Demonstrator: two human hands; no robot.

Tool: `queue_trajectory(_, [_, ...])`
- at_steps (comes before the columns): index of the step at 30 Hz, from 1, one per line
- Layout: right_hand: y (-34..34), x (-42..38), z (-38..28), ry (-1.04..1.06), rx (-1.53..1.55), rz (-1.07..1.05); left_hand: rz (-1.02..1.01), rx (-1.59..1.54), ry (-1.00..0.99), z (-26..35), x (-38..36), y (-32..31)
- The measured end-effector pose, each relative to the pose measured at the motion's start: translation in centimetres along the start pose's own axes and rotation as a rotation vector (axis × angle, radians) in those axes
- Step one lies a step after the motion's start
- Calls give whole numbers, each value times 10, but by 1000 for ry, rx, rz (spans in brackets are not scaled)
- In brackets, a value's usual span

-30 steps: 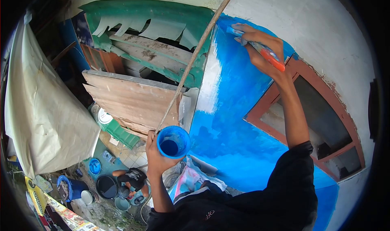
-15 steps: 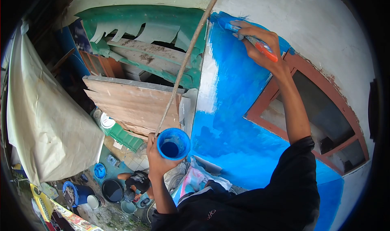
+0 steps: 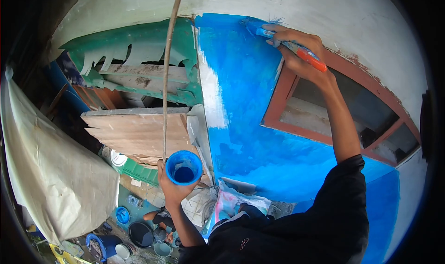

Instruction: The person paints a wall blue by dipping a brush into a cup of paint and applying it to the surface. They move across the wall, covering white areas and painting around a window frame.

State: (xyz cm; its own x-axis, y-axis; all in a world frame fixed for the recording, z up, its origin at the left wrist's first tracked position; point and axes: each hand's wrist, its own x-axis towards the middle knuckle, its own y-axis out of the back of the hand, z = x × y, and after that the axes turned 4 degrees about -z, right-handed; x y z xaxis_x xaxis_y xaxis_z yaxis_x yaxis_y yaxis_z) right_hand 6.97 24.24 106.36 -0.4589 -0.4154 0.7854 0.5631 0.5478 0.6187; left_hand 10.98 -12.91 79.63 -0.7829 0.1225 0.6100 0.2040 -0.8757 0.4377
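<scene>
My right hand (image 3: 303, 53) is closed round a paintbrush (image 3: 309, 59) with a red-orange handle. Its splayed blue bristles touch the upper edge of the blue paint on the wall (image 3: 250, 74). Lower down, my left hand (image 3: 174, 189) is wrapped round a blue cup (image 3: 184, 167) with dark blue paint inside. A thin wooden pole (image 3: 168, 69) rises from beside that hand. A bare white strip (image 3: 212, 97) shows along the left edge of the painted area.
A red-brown window frame (image 3: 273, 101) is under my right arm. Left are a wooden board (image 3: 139, 132), torn green sheeting (image 3: 134, 36) and a pale tarp (image 3: 55, 171). Far below, a person (image 3: 163, 220) is among buckets (image 3: 141, 234) on the ground.
My view has turned, so the window, wall and pole appear further left. The brush is further right along the top edge of the blue paint. Both hands keep their holds.
</scene>
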Motion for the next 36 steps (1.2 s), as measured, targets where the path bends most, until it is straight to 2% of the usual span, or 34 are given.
queue_trajectory(5, [30,-24,-6,-54,-89,7,33,-93,68,4,-1,-4])
queue_trajectory(12, [68,-60,-16,-111,-233,53,18,-66,8,3,-3,-5])
queue_trajectory(16, [73,-76,-38,-167,-342,94,17,-88,46,7,-3,-3])
queue_trajectory(19, [63,-84,-52,-174,-224,127,6,-105,57,8,-3,-6])
queue_trajectory(21, [51,-84,-53,0,-206,90,2,-110,68,10,-4,-6])
queue_trajectory(27, [30,-78,-44,8,-109,88,31,-56,15,11,-6,-2])
queue_trajectory(29, [26,-73,-37,20,-96,98,21,-128,49,5,-9,0])
queue_trajectory(36, [-4,-30,-20,72,17,129,57,-17,36,14,-7,7])
